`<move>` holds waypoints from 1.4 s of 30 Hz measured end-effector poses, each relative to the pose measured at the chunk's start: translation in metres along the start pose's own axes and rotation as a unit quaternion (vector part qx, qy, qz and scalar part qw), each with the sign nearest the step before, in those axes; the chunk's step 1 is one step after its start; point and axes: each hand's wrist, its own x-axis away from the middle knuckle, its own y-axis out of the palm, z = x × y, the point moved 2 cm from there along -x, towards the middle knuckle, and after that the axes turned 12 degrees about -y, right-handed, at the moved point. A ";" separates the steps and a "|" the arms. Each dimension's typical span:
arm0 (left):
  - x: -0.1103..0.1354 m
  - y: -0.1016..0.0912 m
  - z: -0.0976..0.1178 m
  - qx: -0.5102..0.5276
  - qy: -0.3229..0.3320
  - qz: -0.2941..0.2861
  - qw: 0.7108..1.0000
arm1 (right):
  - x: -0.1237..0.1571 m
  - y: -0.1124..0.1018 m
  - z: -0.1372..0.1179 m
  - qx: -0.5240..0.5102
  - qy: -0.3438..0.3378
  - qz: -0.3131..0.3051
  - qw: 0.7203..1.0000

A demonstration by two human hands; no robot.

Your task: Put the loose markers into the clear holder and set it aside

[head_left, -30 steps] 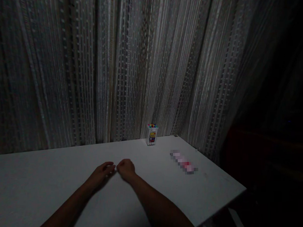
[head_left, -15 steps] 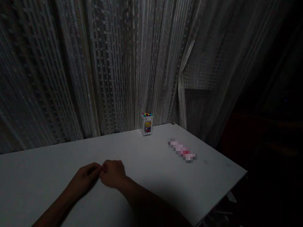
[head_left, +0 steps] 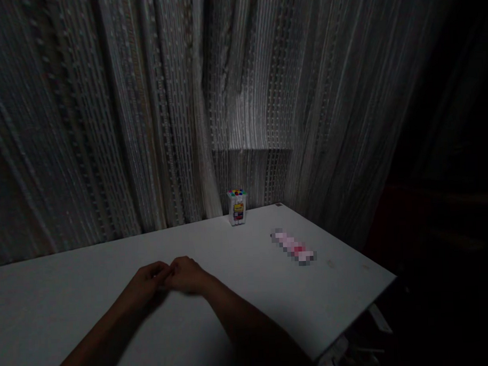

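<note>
Both my hands rest on a white table (head_left: 64, 306) in dim light. My left hand (head_left: 146, 282) lies knuckles up with its fingers curled. My right hand (head_left: 188, 275) is beside it, fingers curled too, and the fingertips of the two hands touch. Whether anything sits between them I cannot make out. A small clear box of coloured markers (head_left: 237, 206) stands upright at the table's far edge, well beyond my hands.
A flat pink and red blurred item (head_left: 294, 247) lies on the table to the right of my hands. Striped pale curtains (head_left: 145, 111) hang right behind the table. The table's right corner (head_left: 391, 278) ends at a dark space.
My hands stayed together on the table, their fingertips now pressed closer. The view swung a little and the curtain behind the marker box moved.
</note>
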 end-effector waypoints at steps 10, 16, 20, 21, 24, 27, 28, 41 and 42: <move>0.016 -0.001 -0.015 -0.026 0.062 -0.002 0.998 | 0.015 0.017 0.000 0.105 -0.054 0.097 0.988; 0.004 0.004 -0.018 -0.031 0.063 0.000 0.998 | 0.010 0.011 0.004 0.106 -0.050 0.085 0.989; 0.001 0.004 -0.020 -0.036 0.069 0.003 0.997 | 0.009 0.009 0.005 0.089 -0.050 0.084 0.991; 0.001 0.003 -0.021 -0.037 0.068 0.001 0.997 | 0.010 0.009 0.004 0.087 -0.049 0.084 0.992; 0.000 0.004 -0.024 -0.034 0.066 -0.004 0.997 | 0.010 0.009 0.005 0.091 -0.047 0.078 0.992; -0.003 0.006 -0.026 -0.026 0.079 0.002 0.997 | 0.010 0.010 0.009 0.100 -0.050 0.060 0.992; -0.005 0.007 -0.026 -0.020 0.081 0.002 0.996 | 0.009 0.010 0.010 0.105 -0.052 0.053 0.992; -0.019 0.001 -0.012 0.064 0.000 -0.001 0.998 | -0.010 0.005 0.009 0.121 -0.067 0.043 0.989; -0.018 0.001 -0.017 0.047 0.018 0.014 0.999 | -0.007 0.007 0.010 0.117 -0.064 0.041 0.990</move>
